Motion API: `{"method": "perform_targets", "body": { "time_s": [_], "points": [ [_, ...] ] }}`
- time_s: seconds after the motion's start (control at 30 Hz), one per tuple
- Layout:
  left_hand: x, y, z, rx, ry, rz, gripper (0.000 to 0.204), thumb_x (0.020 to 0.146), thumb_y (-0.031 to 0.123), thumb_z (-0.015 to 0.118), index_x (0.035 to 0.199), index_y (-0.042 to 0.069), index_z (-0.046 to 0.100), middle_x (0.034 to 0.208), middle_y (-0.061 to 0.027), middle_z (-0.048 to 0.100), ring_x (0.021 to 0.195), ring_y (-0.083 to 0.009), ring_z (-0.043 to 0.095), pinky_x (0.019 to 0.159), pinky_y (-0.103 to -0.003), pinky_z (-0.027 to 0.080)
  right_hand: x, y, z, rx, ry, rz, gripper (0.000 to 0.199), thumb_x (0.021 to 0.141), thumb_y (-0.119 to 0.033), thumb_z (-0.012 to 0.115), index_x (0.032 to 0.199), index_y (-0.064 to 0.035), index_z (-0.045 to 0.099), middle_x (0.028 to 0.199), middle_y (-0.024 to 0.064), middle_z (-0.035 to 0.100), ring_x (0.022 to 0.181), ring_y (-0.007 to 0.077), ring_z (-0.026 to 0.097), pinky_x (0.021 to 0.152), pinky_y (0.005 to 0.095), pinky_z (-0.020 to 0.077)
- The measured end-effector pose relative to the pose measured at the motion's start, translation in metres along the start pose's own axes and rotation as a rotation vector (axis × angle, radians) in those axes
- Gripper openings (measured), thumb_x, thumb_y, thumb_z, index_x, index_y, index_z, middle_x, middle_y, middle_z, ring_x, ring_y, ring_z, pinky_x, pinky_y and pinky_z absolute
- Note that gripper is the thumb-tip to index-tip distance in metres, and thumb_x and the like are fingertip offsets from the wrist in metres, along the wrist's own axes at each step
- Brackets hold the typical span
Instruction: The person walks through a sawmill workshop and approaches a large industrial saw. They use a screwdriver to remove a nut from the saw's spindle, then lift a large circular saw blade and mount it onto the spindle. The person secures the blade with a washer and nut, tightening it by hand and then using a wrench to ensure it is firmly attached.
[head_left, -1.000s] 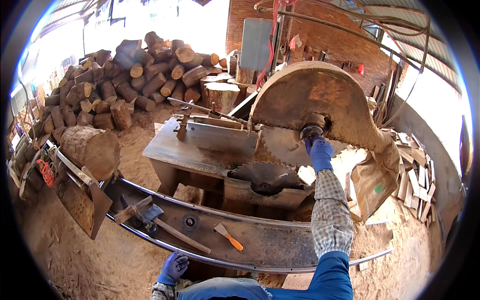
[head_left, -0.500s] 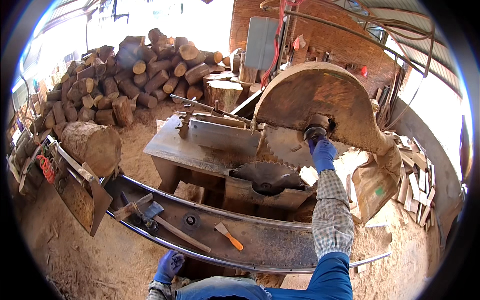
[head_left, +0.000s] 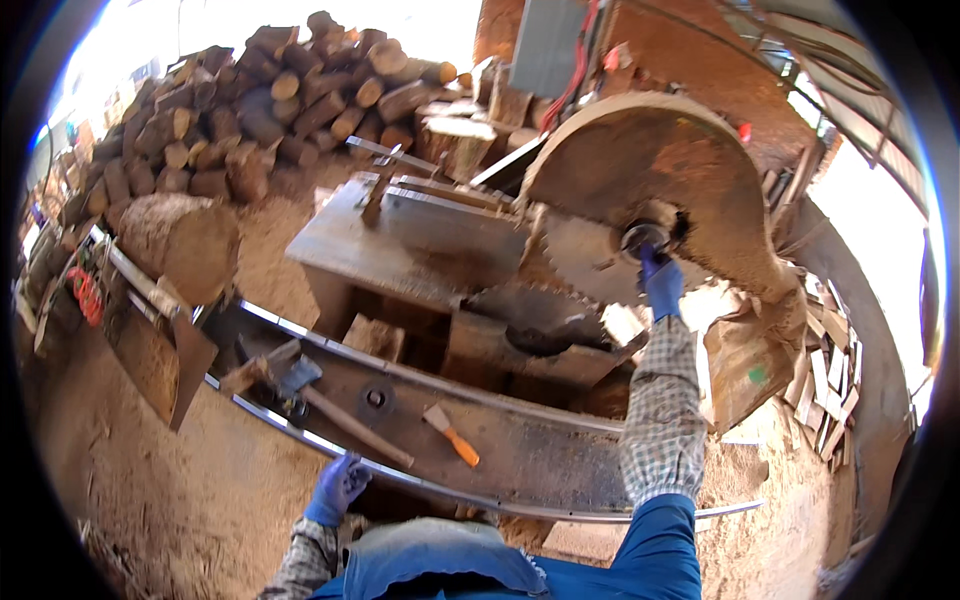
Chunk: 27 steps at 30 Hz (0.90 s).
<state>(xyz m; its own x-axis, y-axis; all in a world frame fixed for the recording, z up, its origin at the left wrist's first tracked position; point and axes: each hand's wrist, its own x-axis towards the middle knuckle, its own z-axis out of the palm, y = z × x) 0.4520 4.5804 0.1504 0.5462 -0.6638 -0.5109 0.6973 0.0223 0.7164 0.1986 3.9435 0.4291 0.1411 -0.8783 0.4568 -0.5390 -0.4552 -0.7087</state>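
**Two gloved hands, one at the saw's hub**

Two blue-gloved hands show in our view. Our right hand reaches up and forward to the arbor nut at the centre of the circular saw blade; the fingers curl around the hub, touching it, though we cannot tell whether they grip it or only rest there. Our left hand is low and near, fingers loosely bent on the bright edge of the steel rail.

The blade stands upright on edge, its flat face turned toward us and its axle pointing our way. Its upper half is hidden behind the rusty curved blade guard; only the toothed lower left part shows, dropping behind the saw table.

On the rail plate lie a hatchet, long axis running from upper left to lower right with the head at the left, and an orange-handled scraper lying much the same way. A stack of logs fills the far left. The hub's details are small and blurred.
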Motion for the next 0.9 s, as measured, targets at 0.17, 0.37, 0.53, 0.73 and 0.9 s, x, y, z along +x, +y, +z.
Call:
{"method": "perform_targets", "body": {
  "time_s": [0.17, 0.37, 0.53, 0.73, 0.9],
  "points": [
    [-0.012, 0.002, 0.006, 0.003, 0.042, -0.122, 0.028, 0.102, 0.037, 0.053, 0.112, 0.014, 0.066, 0.102, -0.0015, 0.072, 0.096, -0.0129, 0.067, 0.088, -0.030, 0.052, 0.002, 0.015, 0.010, 0.127, -0.044, 0.136, 0.045, 0.094, -0.051, 0.066, 0.078, -0.0090, 0.066, 0.057, 0.0017, 0.057, 0.042, 0.0124, 0.051, 0.041, 0.0304, 0.0421],
    [-0.017, 0.012, 0.029, 0.006, 0.080, -0.220, 0.030, 0.100, 0.039, 0.057, 0.115, 0.013, 0.064, 0.104, -0.0017, 0.072, 0.098, -0.0127, 0.066, 0.089, -0.028, 0.052, 0.019, 0.015, 0.009, 0.580, -0.054, 0.376, 0.037, 0.090, -0.046, 0.072, 0.082, -0.0100, 0.067, 0.061, 0.0029, 0.060, 0.041, 0.0143, 0.052, 0.037, 0.0295, 0.0416],
    [0.035, -0.003, 0.027, 0.244, 0.077, -0.044, 0.049, 0.095, 0.039, 0.068, 0.131, 0.008, 0.056, 0.121, -0.0108, 0.066, 0.114, -0.0220, 0.062, 0.098, -0.035, 0.051, -0.025, 0.015, 0.022, 0.695, -0.002, 0.336, 0.045, 0.092, -0.052, 0.068, 0.099, -0.0076, 0.068, 0.086, 0.0110, 0.073, 0.060, 0.0182, 0.067, 0.055, 0.0308, 0.0571],
    [0.127, 0.014, 0.031, 1.538, 0.274, 0.594, 0.111, 0.067, 0.047, 0.088, 0.152, 0.004, 0.033, 0.145, -0.0211, 0.048, 0.131, -0.0351, 0.050, 0.111, -0.046, 0.040, -0.313, 0.007, 0.182, 0.588, -0.791, 0.601, 0.027, 0.097, -0.029, 0.066, 0.106, -0.0039, 0.066, 0.089, 0.0090, 0.071, 0.071, 0.0176, 0.069, 0.062, 0.0321, 0.0567],
    [0.197, 0.024, 0.026, 1.817, 0.220, 0.693, 0.121, 0.059, 0.051, 0.090, 0.152, 0.002, 0.030, 0.149, -0.0204, 0.043, 0.130, -0.0387, 0.050, 0.110, -0.046, 0.042, -0.463, -0.013, 0.321, 0.846, -0.904, 1.201, 0.026, 0.100, -0.019, 0.059, 0.119, -0.0015, 0.063, 0.106, 0.0115, 0.070, 0.088, 0.0228, 0.070, 0.075, 0.0381, 0.0596]
  ]
}}
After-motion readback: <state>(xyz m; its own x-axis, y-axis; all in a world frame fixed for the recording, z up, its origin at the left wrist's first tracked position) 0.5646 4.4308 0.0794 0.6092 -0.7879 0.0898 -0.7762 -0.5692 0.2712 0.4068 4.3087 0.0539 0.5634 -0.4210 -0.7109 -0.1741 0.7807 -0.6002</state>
